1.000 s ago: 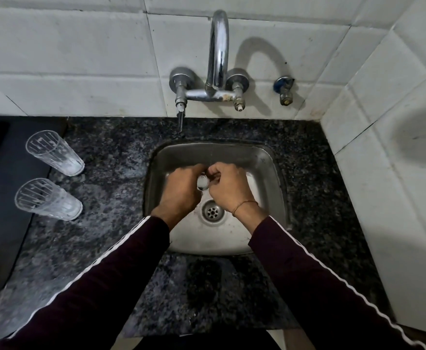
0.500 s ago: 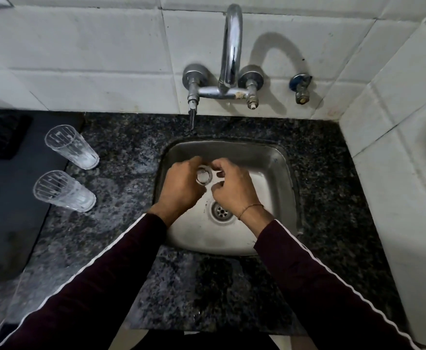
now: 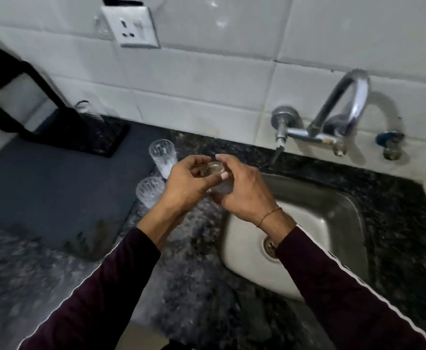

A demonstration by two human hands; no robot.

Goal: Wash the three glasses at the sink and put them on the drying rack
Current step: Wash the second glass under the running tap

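1. The left hand (image 3: pixel 185 183) and right hand (image 3: pixel 244 190) are both gripping one glass (image 3: pixel 217 176) above the granite counter (image 3: pixel 194 248), left of the sink (image 3: pixel 333 223); curled fingers are hiding most of its body, so only the rim and a patch of wall are showing.
2. Two more glasses are standing on the counter; the far glass (image 3: pixel 162 156) is showing nearly whole; the near glass (image 3: pixel 150 190) is partly hidden behind the left wrist.
3. Something clear is standing on the dark rack (image 3: pixel 80 137) at the wall; blur is making it hard to identify.
4. The tap (image 3: pixel 338 114) is smeared by motion.
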